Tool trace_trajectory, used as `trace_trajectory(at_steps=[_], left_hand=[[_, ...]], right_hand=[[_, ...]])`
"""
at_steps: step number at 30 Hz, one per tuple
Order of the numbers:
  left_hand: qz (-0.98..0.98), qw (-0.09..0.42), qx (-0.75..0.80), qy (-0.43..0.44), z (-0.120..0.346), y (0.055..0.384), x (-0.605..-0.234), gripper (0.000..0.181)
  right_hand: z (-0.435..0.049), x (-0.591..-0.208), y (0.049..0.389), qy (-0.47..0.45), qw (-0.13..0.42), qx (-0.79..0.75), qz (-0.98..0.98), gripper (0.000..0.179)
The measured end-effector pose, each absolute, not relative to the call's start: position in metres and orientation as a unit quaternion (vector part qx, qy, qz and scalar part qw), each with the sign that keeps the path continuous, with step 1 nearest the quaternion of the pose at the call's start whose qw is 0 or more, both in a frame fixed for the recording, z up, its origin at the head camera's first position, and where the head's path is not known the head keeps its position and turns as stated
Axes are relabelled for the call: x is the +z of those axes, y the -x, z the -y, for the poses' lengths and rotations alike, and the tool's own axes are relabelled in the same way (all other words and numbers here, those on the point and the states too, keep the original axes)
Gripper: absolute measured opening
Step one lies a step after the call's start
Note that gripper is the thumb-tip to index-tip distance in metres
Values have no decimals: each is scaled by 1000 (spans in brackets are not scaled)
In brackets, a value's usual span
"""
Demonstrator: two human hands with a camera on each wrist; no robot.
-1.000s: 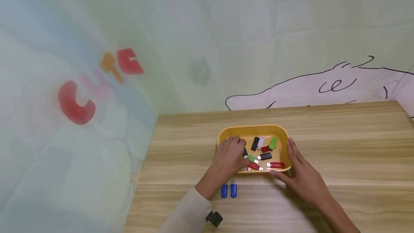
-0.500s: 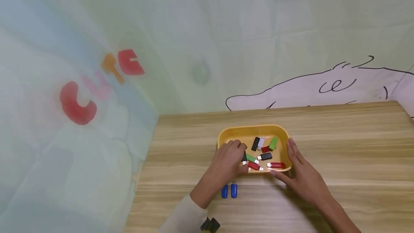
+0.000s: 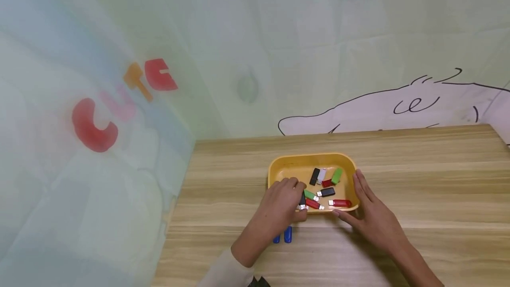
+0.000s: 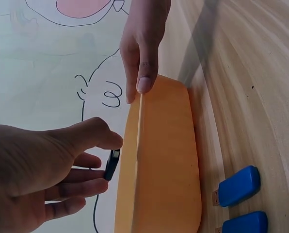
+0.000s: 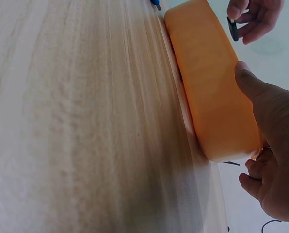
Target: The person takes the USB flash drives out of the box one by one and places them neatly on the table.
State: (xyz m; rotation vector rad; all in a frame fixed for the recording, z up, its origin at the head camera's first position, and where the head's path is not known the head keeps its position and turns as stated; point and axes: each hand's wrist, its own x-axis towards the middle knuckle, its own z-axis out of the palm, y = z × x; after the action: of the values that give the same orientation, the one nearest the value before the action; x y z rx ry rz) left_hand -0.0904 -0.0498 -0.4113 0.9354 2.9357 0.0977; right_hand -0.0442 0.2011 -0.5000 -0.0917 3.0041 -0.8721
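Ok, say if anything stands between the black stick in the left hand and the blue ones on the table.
The tray's near wall lies between, but the left hand holds the black stick above its rim; nothing else visible blocks it from the blue sticks.

Coloured letters (image 3: 94, 138) on possibly cloth backdrop (image 3: 255, 34)

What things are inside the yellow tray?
Inside the yellow tray lie USB sticks: black, white, red and green. The left hand, pinching a black stick, covers the tray's near left corner, so that part is hidden.
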Motion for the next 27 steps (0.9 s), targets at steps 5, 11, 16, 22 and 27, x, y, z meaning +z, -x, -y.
trace_trajectory(at_steps=[5, 11, 16, 22, 27], left_hand=[[-952, 28, 41, -301, 52, 87, -414, 55], [-949, 26, 43, -310, 56, 83, -415, 52], [-948, 23, 51, -314, 56, 78, -417, 48], [-946, 10, 53, -320, 56, 73, -420, 46], [-942, -19, 47, -331, 59, 68, -421, 47]], right_hand=[[-201, -501, 45, 24, 10, -278, -960, 120], [-200, -501, 45, 21, 14, -278, -960, 121], [-200, -501, 45, 24, 8, -277, -961, 120], [-200, -500, 44, 26, 7, -278, -960, 119], [-200, -500, 43, 25, 9, -280, -960, 119]])
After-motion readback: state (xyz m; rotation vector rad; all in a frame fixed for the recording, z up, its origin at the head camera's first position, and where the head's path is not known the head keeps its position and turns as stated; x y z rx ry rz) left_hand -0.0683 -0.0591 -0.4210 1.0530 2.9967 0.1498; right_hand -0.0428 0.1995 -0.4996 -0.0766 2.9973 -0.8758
